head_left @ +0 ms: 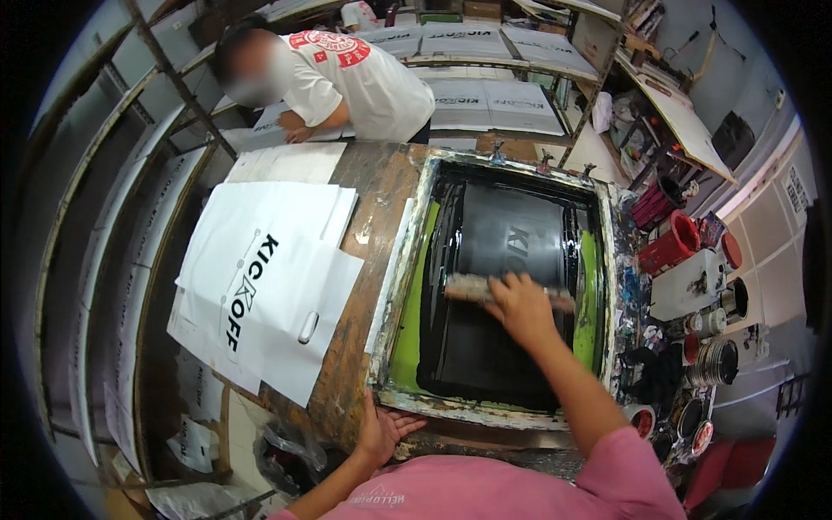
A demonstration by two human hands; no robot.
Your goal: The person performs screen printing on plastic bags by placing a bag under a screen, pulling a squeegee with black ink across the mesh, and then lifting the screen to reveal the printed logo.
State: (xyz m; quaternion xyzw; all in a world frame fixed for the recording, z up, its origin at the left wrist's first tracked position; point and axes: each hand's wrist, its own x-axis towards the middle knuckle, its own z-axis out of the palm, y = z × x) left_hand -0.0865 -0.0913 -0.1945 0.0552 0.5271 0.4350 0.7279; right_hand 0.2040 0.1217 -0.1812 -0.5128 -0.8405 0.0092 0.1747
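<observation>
While the right hand (522,314) is closed over a long, ink-stained squeegee (466,289), we find the tool lying crosswise beneath its fingers and showing on both sides of it. Black ink (477,360) covers the mesh ahead of and behind this hand, inside a paint-crusted screen frame (609,316). We record the left hand (386,433) as partly open, thumb and fingers apart, at the frame's near left corner; we cannot tell whether it grips there. Ahead and to the left of that hand, white printed sheets (282,277) lie overlapping on the stained table (374,199). Right of the right hand, well apart, we note red tubs (669,247); far ahead to its left, a person (377,95) leans forward.
</observation>
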